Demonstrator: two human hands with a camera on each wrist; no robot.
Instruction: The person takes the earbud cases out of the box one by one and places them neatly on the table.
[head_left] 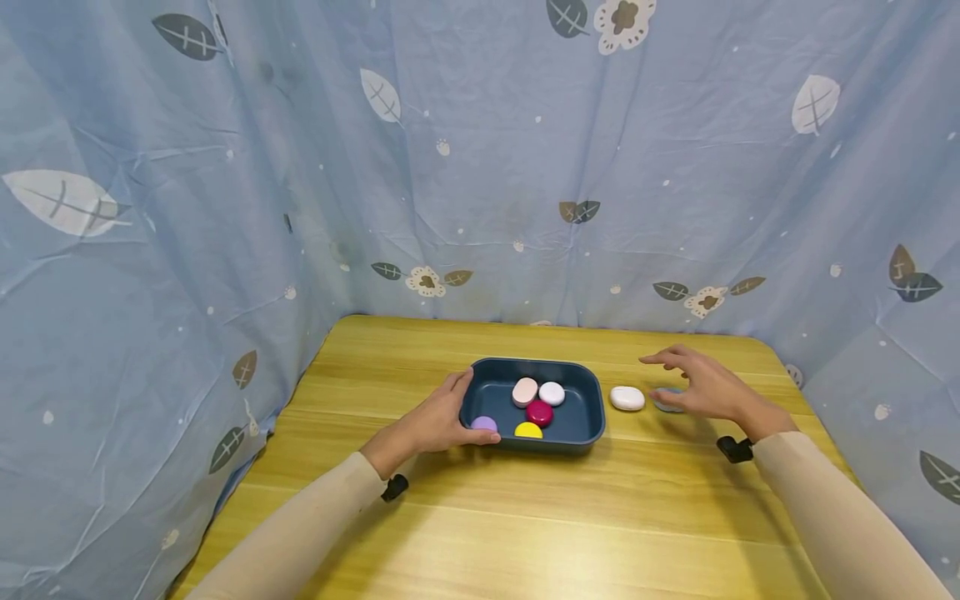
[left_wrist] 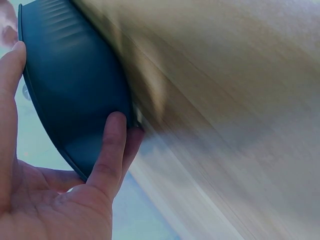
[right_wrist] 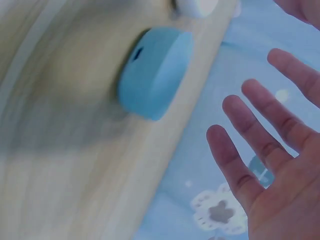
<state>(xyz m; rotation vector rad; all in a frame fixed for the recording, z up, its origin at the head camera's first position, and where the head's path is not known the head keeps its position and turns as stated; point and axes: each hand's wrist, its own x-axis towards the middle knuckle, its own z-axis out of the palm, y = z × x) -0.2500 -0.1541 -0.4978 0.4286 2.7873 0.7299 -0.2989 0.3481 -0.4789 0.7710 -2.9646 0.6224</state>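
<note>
My left hand (head_left: 431, 422) holds the left end of a dark blue rectangular box (head_left: 562, 446), thumb at the near side. In the left wrist view, its fingers (left_wrist: 114, 145) lie along the box's outer wall. Inside the box sit several small rounded cases, among them a pink case (head_left: 524, 392), a red case (head_left: 539, 412) and a yellow case (head_left: 528, 430). My right hand (head_left: 705, 387) hovers with fingers spread over a light blue earbud case (right_wrist: 155, 72), which shows a small dark port. The hand is apart from the case in the right wrist view.
A white case (head_left: 627, 398) lies on the wooden table (head_left: 480, 525) between the box and the light blue case. Blue patterned curtains (head_left: 480, 167) hang behind the table and along both sides.
</note>
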